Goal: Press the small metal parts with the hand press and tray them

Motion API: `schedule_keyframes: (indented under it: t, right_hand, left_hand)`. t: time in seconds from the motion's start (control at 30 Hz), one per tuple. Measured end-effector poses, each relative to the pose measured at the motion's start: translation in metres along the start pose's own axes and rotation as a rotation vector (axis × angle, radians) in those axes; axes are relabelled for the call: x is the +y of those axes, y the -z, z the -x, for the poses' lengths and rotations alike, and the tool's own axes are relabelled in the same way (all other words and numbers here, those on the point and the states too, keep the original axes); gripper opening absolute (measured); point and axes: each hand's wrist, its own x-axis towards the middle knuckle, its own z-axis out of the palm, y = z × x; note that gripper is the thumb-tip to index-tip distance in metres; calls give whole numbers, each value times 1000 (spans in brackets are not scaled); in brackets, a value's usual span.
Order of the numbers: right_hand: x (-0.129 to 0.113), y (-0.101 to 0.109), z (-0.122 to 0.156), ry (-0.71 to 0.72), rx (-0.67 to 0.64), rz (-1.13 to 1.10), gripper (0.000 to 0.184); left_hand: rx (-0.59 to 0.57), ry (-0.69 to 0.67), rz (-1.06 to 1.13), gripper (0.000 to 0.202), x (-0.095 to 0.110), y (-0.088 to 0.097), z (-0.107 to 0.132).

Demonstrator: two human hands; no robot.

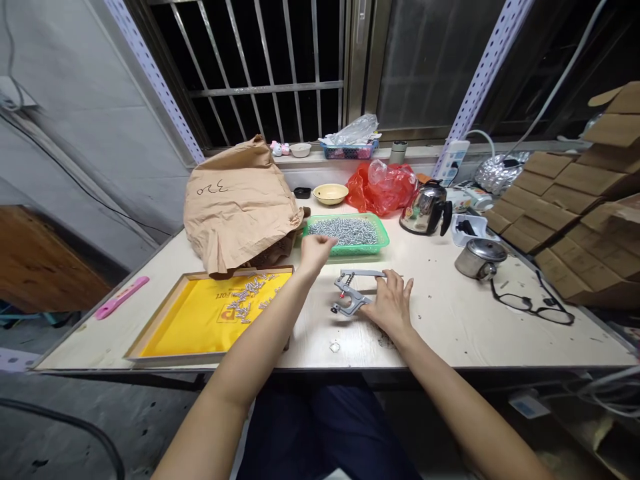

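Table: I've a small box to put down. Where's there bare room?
Barest: front right, between the right hand and the glasses, in front of the pot. A narrower strip lies between the cutter and the tray. The back is crowded: bag, basket, kettle.

Left hand (315, 252) fingertips curled from view, metal pieces (345, 230) too small to identify, cardboard boxes (575, 220) cropped right

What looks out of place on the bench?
One small loose piece lies near the table's front edge, apart from the green basket and yellow tray. Nothing else looks spilled or damaged.
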Motion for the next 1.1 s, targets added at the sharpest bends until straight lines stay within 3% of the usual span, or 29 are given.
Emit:
schedule_keyframes:
  t: [0.1, 0.17, 0.23, 0.33, 0.5, 0.57, 0.67, 0.77, 0.83, 0.97, 1.1]
  right_hand:
    - [0, -1, 2, 22, -12, 4, 73]
    - [3, -2, 3, 31, -24, 12, 71]
    - [6, -3, 3, 41, -45, 20, 70]
    - [8, -4, 5, 59, -69, 17, 69]
    - [4, -3, 7, 92, -102, -4, 67]
    - [4, -3, 8, 93, -98, -4, 66]
    - [5, -3, 8, 92, -96, 0, 67]
    - [5, -3, 7, 102, -96, -6, 69]
    - [4, -3, 7, 118, -80, -18, 71]
    - [-1, -2, 7, 165, -33, -43, 79]
    - [-4, -1, 8, 187, -21, -39, 82]
  left_hand:
    - [41, -52, -176, 33, 12, -11, -28]
    - [-10, -71, -236, 36, 10, -10, -24]
    - [-99, -112, -284, 33, 0, 2, -6]
    - [-136, -132, -443, 28, -23, 41, 32]
    - [61, 114, -972, 27, -62, 126, 65]
    - [22, 243, -1109, 23, -75, 146, 68]
    - [-92, 363, -1144, 19, -88, 157, 68]
    - [-62, 347, -1048, 9, -86, 151, 69]
    - [-15, 291, -806, 11, -76, 138, 74]
    - [-107, 288, -39, 25, -57, 88, 98]
    - [-239, 423, 316, 29, -58, 34, 124]
